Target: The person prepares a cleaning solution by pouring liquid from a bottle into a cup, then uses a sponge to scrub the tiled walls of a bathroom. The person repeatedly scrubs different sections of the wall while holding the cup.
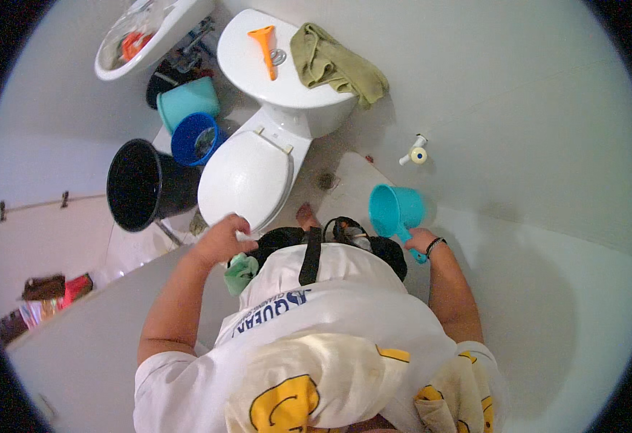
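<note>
Fingers of the right hand [420, 240] were wrapped around the handle of a turquoise dipper [395, 209], which hung mouth-up beside the person's right hip, over the pale floor and well apart from the toilet. Fingers of the left hand [222, 239] were curled shut at the front edge of the closed toilet lid [247, 175], apparently pinching something small and white, though the view was too poor to say what; a green cloth [241, 273] showed just below that hand, against the shirt.

As a judgement, the cleaning looked to be at an early or middle stage. The lid was down and looked dry, the dipper was not tipped, and no water could be seen on the bowl or floor. On the cistern top [258, 68] an orange tool [267, 47] and an olive towel [337, 65] lay untouched. A black bucket [142, 184], a blue pail [194, 139] and a teal pail [188, 101] stood to the left of the toilet, near the sink [150, 36], none of them in hand.
</note>
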{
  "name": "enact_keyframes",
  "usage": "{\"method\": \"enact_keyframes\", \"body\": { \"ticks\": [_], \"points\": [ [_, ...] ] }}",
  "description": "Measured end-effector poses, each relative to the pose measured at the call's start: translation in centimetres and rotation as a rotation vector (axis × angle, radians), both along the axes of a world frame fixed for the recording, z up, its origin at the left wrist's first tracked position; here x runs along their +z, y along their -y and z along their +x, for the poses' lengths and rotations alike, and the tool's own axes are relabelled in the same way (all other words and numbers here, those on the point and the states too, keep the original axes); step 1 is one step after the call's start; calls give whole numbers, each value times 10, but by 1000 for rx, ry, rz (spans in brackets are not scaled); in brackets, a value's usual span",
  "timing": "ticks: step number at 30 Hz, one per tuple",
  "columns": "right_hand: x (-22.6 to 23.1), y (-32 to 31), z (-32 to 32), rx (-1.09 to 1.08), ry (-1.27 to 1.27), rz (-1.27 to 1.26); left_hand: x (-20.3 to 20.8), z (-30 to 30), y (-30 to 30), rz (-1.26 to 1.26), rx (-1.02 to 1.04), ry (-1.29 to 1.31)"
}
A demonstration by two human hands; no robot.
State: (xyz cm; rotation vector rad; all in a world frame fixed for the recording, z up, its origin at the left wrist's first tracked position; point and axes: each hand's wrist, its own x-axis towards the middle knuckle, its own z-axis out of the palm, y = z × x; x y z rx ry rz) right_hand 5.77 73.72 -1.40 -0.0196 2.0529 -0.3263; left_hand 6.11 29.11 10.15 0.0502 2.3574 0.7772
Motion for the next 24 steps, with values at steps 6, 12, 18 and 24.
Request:
{"method": "enact_keyframes", "body": {
  "ticks": [6, 12, 18, 24],
  "points": [
    [-9, 35, -2, 47, -48, -138, -10, 32, 6, -161, 238, -77],
    [7, 117, -7, 148, -151, -315, -37, 60, -44, 56, 331, 184],
    [58, 213, -11, 48, -95, -563, -87, 47, -74, 925, 1037, 744],
    [52, 283, -29, 313, -262, -722, -104, 16, -23, 1122, 1372, 478]
  ]
}}
